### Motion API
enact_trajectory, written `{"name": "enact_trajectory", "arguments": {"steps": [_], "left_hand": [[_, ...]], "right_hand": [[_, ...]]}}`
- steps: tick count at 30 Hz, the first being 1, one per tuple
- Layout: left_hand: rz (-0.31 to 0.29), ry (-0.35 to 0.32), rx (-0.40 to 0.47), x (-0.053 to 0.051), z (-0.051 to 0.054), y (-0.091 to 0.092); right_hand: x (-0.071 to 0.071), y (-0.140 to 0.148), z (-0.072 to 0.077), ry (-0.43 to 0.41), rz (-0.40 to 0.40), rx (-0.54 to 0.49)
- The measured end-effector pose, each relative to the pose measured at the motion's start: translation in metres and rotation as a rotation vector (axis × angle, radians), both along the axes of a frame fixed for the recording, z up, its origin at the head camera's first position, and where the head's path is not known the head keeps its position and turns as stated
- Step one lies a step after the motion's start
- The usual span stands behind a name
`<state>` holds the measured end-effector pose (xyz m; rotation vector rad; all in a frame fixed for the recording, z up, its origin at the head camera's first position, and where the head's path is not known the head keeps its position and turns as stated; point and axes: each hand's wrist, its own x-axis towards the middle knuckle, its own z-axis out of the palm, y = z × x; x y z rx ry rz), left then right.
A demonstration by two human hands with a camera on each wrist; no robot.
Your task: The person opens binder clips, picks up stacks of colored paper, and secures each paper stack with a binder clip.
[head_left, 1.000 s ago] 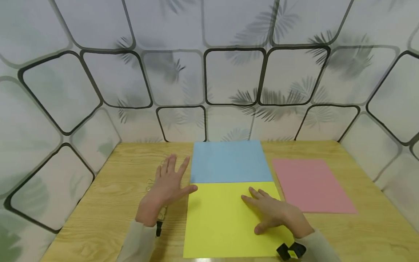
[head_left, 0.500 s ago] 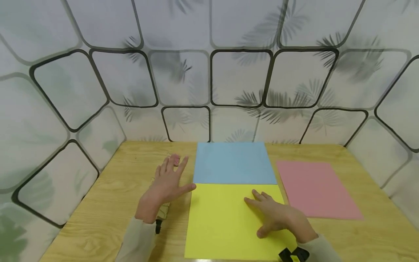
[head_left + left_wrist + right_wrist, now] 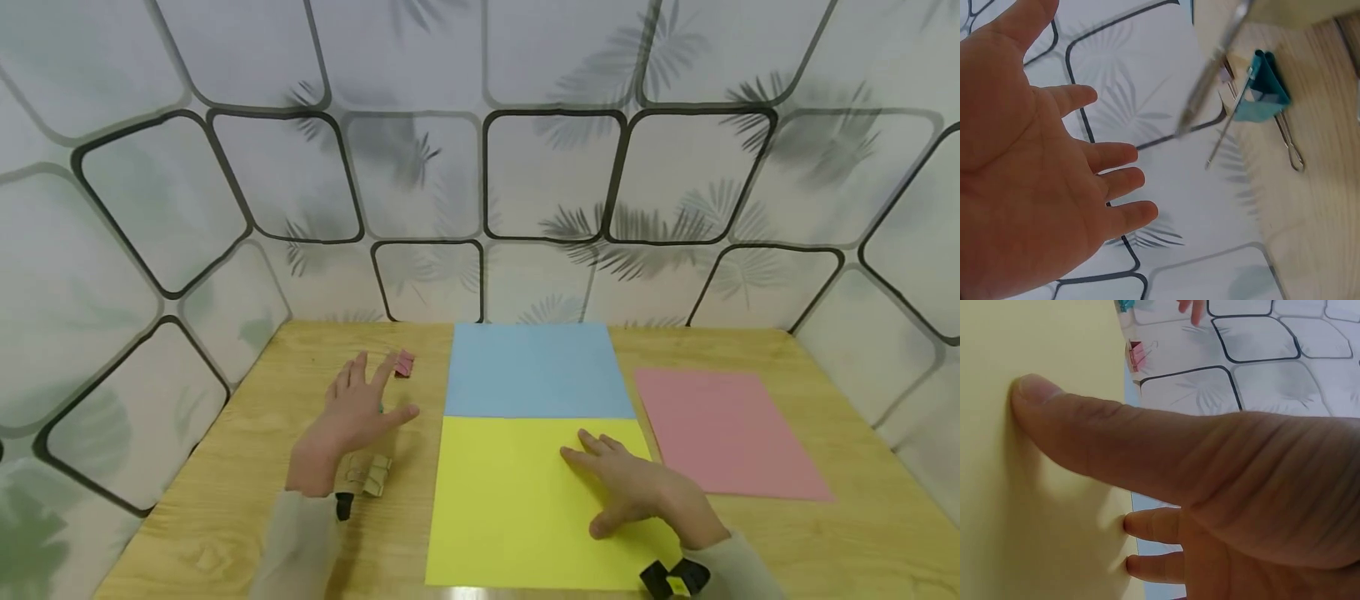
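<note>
My left hand (image 3: 352, 417) is held above the wood table with its fingers spread and nothing in them. Under and beside it are binder clips: a pink binder clip (image 3: 404, 364) past the fingertips, a pale yellow binder clip (image 3: 377, 475) near the wrist, and a teal binder clip (image 3: 1263, 100), mostly hidden by the hand in the head view. My right hand (image 3: 630, 487) rests its fingertips on a yellow sheet (image 3: 495, 517), thumb and fingers apart. That sheet lies against the near edge of a blue sheet (image 3: 536, 371).
A pink sheet (image 3: 731, 433) lies to the right of the yellow one. Bare wood table (image 3: 217, 467) shows at the left. Behind and at both sides stands a patterned backdrop (image 3: 420, 183) with leaf prints.
My left hand has shifted left, away from the yellow sheet, uncovering the pink and pale yellow clips. The right hand stays on the yellow sheet. The head view has turned slightly left.
</note>
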<state>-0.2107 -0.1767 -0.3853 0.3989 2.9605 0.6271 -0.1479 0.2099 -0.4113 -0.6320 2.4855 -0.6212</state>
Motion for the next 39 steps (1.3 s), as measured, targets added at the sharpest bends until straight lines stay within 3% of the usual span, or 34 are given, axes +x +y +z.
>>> {"name": "enact_trajectory", "arguments": {"steps": [11,27,33,39], "left_hand": [[0.074,-0.113,0.018,-0.002,-0.004,-0.027],[0.081,-0.3,0.031,-0.003,-0.004,-0.03],[0.085,-0.298,0.053,-0.004,-0.005,-0.032],[0.086,-0.221,-0.018,-0.005,-0.008,-0.036]], "right_hand": [[-0.001,-0.001,0.003,0.0,0.006,-0.015],[-0.001,-0.002,0.003,-0.007,-0.018,-0.003],[-0.001,-0.001,0.003,-0.009,-0.018,-0.015],[-0.001,-0.002,0.002,-0.012,-0.024,-0.014]]}}
